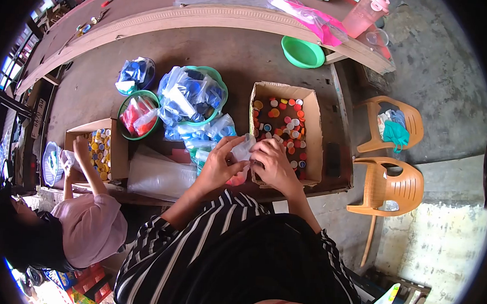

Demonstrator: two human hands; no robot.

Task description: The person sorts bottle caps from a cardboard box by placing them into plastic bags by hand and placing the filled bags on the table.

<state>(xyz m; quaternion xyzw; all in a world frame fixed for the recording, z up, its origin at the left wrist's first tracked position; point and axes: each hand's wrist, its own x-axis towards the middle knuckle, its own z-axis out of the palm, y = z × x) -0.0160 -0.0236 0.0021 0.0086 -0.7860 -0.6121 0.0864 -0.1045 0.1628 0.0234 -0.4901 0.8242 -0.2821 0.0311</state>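
Observation:
Between my two hands is a small clear plastic bag (244,147) with some red things showing low in it, probably bottle caps. My left hand (217,163) pinches the bag's left side, and my right hand (276,163) has its fingers closed at the right side of its top. Just beyond my right hand stands an open cardboard box (318,150) holding many loose red, orange, white and blue bottle caps (294,133). Left of my left hand lies a stack of flat clear plastic bags (158,173). Filled bluish bags (212,130) lie just behind that hand.
Bagged caps fill a large green basin (223,86) and a smaller green basin (123,130). At the left, another person (88,221) reaches into a box of yellow caps (125,152). A green bowl (302,52) sits under the raised shelf (217,16). Orange chairs (402,186) stand right.

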